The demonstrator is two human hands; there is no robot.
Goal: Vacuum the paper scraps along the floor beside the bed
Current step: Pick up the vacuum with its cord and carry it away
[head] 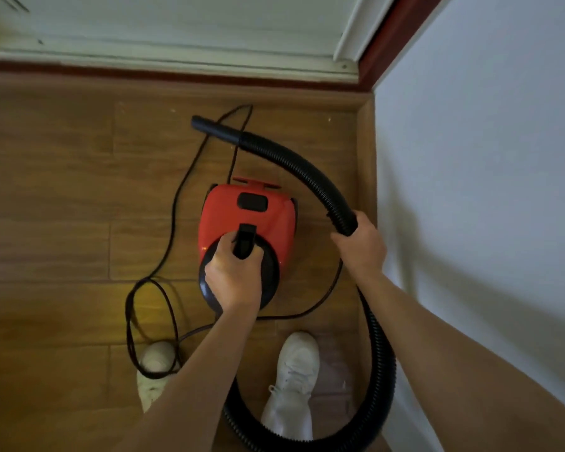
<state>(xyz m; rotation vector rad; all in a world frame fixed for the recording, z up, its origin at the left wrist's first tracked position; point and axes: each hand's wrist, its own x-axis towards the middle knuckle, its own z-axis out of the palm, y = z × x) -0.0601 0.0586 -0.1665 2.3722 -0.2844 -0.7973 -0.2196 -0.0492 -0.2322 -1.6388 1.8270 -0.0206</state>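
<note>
A small red and black vacuum cleaner hangs or sits over the wooden floor in the middle of the view. My left hand is closed around its black carry handle. My right hand grips the black ribbed hose partway along. The hose's smooth nozzle points up-left near the floor. The hose loops down behind my right arm and back under the vacuum. Tiny pale specks lie on the floor near the far wall; I cannot tell if they are paper.
A black power cord snakes left of the vacuum and loops around my left shoe. My right shoe stands below the vacuum. A white bed side or wall fills the right. A white frame with dark red trim runs across the top.
</note>
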